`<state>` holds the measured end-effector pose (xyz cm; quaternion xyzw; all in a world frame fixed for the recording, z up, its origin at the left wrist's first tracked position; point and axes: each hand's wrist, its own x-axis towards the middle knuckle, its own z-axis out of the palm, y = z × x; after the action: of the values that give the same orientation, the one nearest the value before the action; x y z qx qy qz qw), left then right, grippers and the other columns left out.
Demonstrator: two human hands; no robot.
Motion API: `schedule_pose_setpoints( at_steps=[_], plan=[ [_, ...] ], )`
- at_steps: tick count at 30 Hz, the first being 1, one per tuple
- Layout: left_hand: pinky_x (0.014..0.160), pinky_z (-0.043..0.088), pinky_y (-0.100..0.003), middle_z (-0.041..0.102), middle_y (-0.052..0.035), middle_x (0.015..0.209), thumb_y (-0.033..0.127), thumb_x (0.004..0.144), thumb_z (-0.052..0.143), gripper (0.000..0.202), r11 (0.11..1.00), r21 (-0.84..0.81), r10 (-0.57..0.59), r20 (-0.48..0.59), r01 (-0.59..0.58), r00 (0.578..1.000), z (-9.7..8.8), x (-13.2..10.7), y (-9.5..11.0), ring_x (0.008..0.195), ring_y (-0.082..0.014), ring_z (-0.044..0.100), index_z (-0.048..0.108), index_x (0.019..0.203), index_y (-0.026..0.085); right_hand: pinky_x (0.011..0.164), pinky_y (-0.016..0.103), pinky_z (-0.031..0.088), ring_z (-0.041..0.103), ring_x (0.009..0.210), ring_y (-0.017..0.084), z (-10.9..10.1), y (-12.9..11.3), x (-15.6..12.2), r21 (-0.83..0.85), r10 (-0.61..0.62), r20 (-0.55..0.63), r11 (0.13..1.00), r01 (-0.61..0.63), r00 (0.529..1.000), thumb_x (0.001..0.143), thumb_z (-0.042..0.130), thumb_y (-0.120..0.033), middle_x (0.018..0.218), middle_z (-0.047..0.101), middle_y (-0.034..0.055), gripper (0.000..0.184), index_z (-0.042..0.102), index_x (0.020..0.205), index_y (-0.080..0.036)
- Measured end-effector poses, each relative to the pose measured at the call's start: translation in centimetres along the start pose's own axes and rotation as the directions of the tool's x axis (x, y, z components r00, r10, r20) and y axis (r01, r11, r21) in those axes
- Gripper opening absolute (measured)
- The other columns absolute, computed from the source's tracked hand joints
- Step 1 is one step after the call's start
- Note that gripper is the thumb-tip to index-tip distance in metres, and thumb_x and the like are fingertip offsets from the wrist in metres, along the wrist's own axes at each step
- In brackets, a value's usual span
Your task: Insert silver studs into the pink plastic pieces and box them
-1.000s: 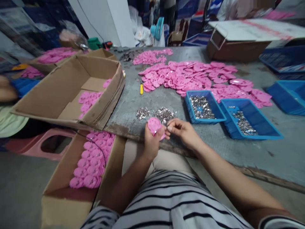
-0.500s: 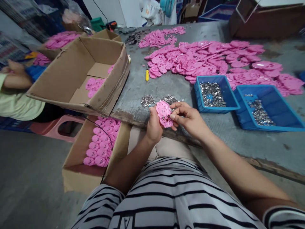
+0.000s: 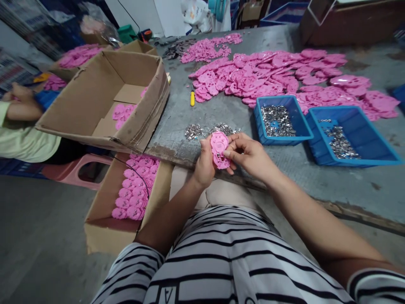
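holding the pink piece (image 3: 219,143) pinched at its edge, the left hand (image 3: 205,165) is left of the small blue tray (image 3: 284,140). the right hand (image 3: 245,153) has its thumb on the piece; i cannot tell if it pinches anything. a hard push or tip might make a tiny shiny bit (image 3: 218,156) fall. the piece looks flat, with wavy edges. behind the tray lie more pink parts (image 3: 262,78).

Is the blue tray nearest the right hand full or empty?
Neither, only partly filled: small metal pieces cover much of the blue tray's floor, but a bare blue patch shows among them and they lie below the rim.
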<state>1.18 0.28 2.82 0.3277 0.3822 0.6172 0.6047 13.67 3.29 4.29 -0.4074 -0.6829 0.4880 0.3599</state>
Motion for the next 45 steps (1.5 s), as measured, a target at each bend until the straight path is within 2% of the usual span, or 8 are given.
schedule_pose_setpoints(
  at_steps=[9,16,24,28,31,34,38,45],
  plan=[
    [0.067,0.057,-0.028,0.068,-0.0081,0.093,0.077,0.084,0.026,0.07,0.996,-0.012,-0.085,-0.022,0.085,0.996,0.2,-0.2,-0.9,0.088,-0.0203,0.067,0.058,0.107,0.019,0.073,0.034,0.049,0.057,0.084,0.019,0.0,1.5,-0.7,-0.116,-0.033,-0.047,0.993,0.027,0.998,0.078,0.066,-0.031,0.091,0.058,0.0058,0.025,0.055,0.06,-0.019],
    [0.067,0.057,-0.03,0.068,-0.0075,0.09,0.077,0.084,0.031,0.07,0.995,-0.03,-0.095,-0.025,0.094,0.995,0.2,0.2,-1.3,0.089,-0.0218,0.067,0.057,0.112,0.019,0.07,0.036,0.049,0.057,0.078,0.018,-0.2,1.8,-0.6,-0.074,0.013,-0.032,0.997,-0.016,0.999,0.08,0.064,-0.034,0.097,0.056,0.0067,0.025,0.054,0.062,-0.02],
    [0.07,0.056,-0.029,0.069,-0.0085,0.1,0.072,0.088,0.027,0.065,0.999,-0.031,-0.022,0.016,0.022,1.0,0.0,0.6,-1.9,0.095,-0.021,0.068,0.054,0.109,0.018,0.077,0.037,0.046,0.057,0.083,0.02,0.7,2.8,-0.7,-0.219,-0.145,-0.186,0.97,0.103,0.972,0.077,0.065,-0.027,0.095,0.062,0.0057,0.012,0.055,0.073,-0.022],
    [0.057,0.055,-0.028,0.07,-0.008,0.09,0.075,0.085,0.034,0.063,0.997,-0.03,-0.062,0.086,0.065,0.994,-0.3,0.7,-1.9,0.08,-0.0209,0.07,0.051,0.106,0.018,0.072,0.033,0.045,0.057,0.075,0.018,-1.6,2.4,0.1,-0.172,-0.104,-0.232,0.983,0.064,0.967,0.081,0.06,-0.03,0.088,0.064,0.004,0.01,0.056,0.077,-0.022],
    [0.049,0.051,-0.025,0.068,-0.0028,0.079,0.058,0.077,0.063,0.049,0.995,0.011,-0.104,0.125,0.103,0.987,-0.6,0.6,-1.7,0.063,-0.0171,0.068,0.045,0.103,0.02,0.068,0.031,0.043,0.055,0.072,0.016,-5.9,1.4,1.6,-0.286,-0.079,-0.426,0.957,-0.051,0.901,0.08,0.062,-0.026,0.086,0.064,0.0048,0.007,0.058,0.083,-0.021],
    [0.046,0.049,-0.024,0.066,0.0026,0.076,0.029,0.068,0.072,0.05,0.991,0.074,-0.119,0.11,0.111,0.987,-0.9,0.6,-1.7,0.053,-0.0134,0.064,0.039,0.105,0.022,0.066,0.03,0.039,0.052,0.069,0.015,-10.4,0.9,3.2,-0.516,0.018,-0.526,0.788,-0.336,0.85,0.081,0.063,-0.022,0.083,0.065,0.0082,0.009,0.062,0.088,-0.017],
    [0.043,0.049,-0.024,0.064,0.004,0.074,0.022,0.066,0.062,0.043,0.988,0.1,-0.129,0.089,0.12,0.988,-1.4,1.0,-2.8,0.05,-0.0132,0.062,0.037,0.101,0.022,0.066,0.031,0.037,0.057,0.078,0.02,-13.2,2.4,4.7,-0.84,0.287,-0.318,0.356,-0.409,0.904,0.08,0.065,-0.02,0.092,0.068,0.0143,0.014,0.07,0.091,-0.014],
    [0.042,0.048,-0.024,0.063,0.0044,0.075,0.021,0.064,0.061,0.045,0.98,0.138,-0.152,0.049,0.144,0.987,-2.4,1.7,-4.6,0.05,-0.0126,0.062,0.037,0.102,0.021,0.063,0.029,0.04,0.064,0.08,0.023,-13.6,5.4,5.4,-0.905,0.401,-0.264,0.211,-0.369,0.877,0.075,0.062,-0.021,0.086,0.071,0.0104,0.016,0.074,0.086,-0.019]
  ],
)
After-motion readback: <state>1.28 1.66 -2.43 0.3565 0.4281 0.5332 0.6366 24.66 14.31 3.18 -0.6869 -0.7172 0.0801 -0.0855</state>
